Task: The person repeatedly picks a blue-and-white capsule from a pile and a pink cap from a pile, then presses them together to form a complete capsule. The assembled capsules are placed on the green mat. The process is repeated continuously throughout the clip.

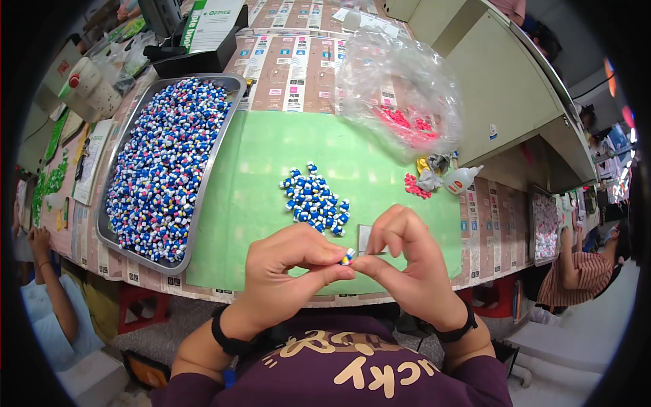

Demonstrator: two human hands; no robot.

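1. Nearest to the camera was the purple shirt (319, 390) of the person, with both forearms reaching forward from it.
2. At the left stood a metal tray (234, 83), filled with many small blue, white and pink pieces. It was well apart from the hands.
3. The left hand (285, 261) had its thumb and forefinger pinched almost together on one small piece (348, 258), in front of the chest, above the near edge of the green mat (251, 190). If this pinch were loosened or pressed unevenly, the piece could perhaps slip out and roll off this edge.
4. Beyond the hands lay a loose pile (315, 200) of similar pieces; a careless knuckle could scatter it.
5. The right hand (410, 261) brought its thumb to the piece, its fingers curled; whether it also gripped something, one cannot tell.
6. Farther right, red bits (416, 187) lay near a white squeeze bottle (461, 180). A wide elbow movement might tip the bottle.
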